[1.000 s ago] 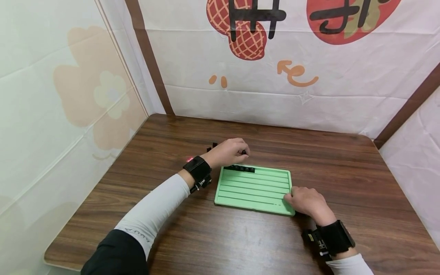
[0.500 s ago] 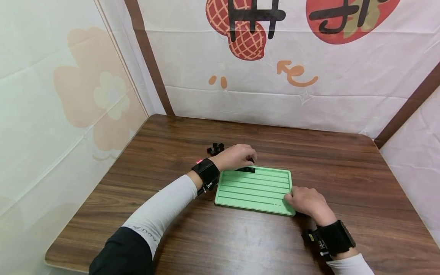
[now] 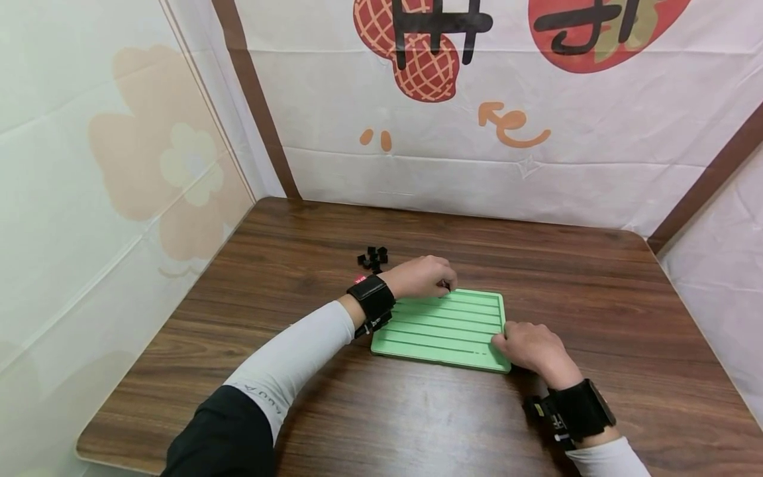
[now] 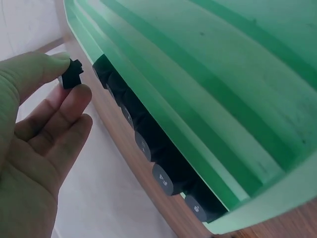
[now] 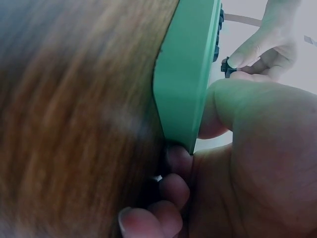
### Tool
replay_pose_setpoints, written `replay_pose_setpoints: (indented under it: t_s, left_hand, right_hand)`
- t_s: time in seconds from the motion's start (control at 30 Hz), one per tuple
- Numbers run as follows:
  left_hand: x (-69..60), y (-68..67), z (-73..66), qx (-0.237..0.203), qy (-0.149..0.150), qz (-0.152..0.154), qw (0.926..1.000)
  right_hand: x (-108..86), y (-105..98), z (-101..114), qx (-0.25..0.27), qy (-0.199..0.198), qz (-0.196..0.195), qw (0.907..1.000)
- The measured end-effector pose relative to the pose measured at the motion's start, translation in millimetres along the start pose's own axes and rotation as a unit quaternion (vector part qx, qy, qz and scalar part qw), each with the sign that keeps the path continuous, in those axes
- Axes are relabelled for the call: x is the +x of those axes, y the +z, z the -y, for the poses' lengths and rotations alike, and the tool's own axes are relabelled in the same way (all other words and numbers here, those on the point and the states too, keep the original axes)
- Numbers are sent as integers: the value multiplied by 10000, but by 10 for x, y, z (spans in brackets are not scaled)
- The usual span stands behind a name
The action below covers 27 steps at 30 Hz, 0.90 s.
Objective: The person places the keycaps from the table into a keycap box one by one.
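Adding a keycap [image 4: 72,74] to the tray [image 3: 441,338]

Just off the tray's far edge, your left hand [image 3: 420,277] pinches the keycap; your right hand [image 3: 533,346] seemingly grips its right edge. Next likely calls for aligning the keycap with the black row [image 4: 143,144].

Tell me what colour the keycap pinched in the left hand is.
The keycap is black; the left wrist view shows it best.

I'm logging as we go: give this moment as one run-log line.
left hand: pinches black keycap | right hand: holds green tray | keycap row: along tray's far edge | loose black pieces: on table
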<state>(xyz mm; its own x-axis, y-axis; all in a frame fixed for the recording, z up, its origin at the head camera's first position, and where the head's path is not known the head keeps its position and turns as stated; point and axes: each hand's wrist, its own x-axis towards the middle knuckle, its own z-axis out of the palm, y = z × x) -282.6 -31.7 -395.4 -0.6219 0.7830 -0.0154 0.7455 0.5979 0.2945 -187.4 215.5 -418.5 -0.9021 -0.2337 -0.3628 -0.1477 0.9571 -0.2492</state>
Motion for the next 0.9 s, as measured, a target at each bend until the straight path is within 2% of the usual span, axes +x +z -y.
replay_pose_setpoints:
  t_s: [0.23, 0.43, 0.9]
  left_hand:
    - [66, 27, -8, 86, -23, 175, 9998]
    - [116, 108, 12, 253, -83, 219, 9994]
    - [88, 143, 2, 347, -169, 208, 9990]
  right_hand:
    - [0, -14, 0, 18, 19, 22, 10000]
    - [1, -19, 7, -10, 72, 56, 10000]
    - [-19, -16, 12, 23, -16, 35, 10000]
